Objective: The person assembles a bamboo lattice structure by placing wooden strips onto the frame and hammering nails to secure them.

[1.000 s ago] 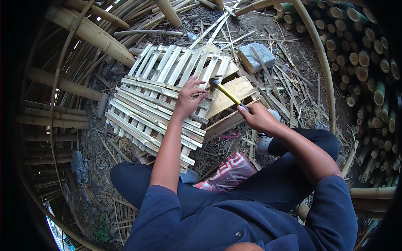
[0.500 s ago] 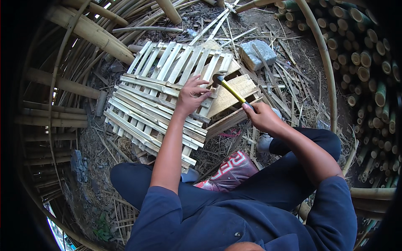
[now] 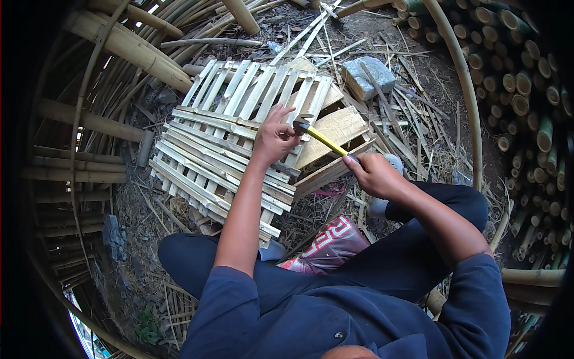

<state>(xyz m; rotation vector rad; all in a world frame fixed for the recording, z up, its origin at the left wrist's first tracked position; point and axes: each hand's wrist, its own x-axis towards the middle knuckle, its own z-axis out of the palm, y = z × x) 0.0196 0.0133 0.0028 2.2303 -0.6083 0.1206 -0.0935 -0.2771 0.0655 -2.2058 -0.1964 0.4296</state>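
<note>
My right hand [image 3: 376, 175] is wrapped round the dark grip of a hammer [image 3: 326, 141] with a yellow shaft. The hammer's head lies close beside the fingertips of my left hand [image 3: 276, 139], over the right side of a slatted bamboo panel [image 3: 206, 133]. Thumb and forefinger of that hand are pinched together at the slats; whatever they hold is too small or hidden to make out. Pale strips cross the panel in two directions. Under its right edge are a wooden board [image 3: 335, 133] and a plank on edge [image 3: 329, 173].
A grey stone block [image 3: 369, 79] stands beyond the boards. Between my legs lies a red printed bag [image 3: 326, 246]. Cut bamboo poles [image 3: 520, 90] are stacked at the right, and a bamboo framework [image 3: 89, 122] borders the left. Bamboo scraps litter the ground.
The hammer's head has come down and left, closer to my left fingertips. My right hand has shifted slightly down with it. My left hand stays at the same spot on the panel.
</note>
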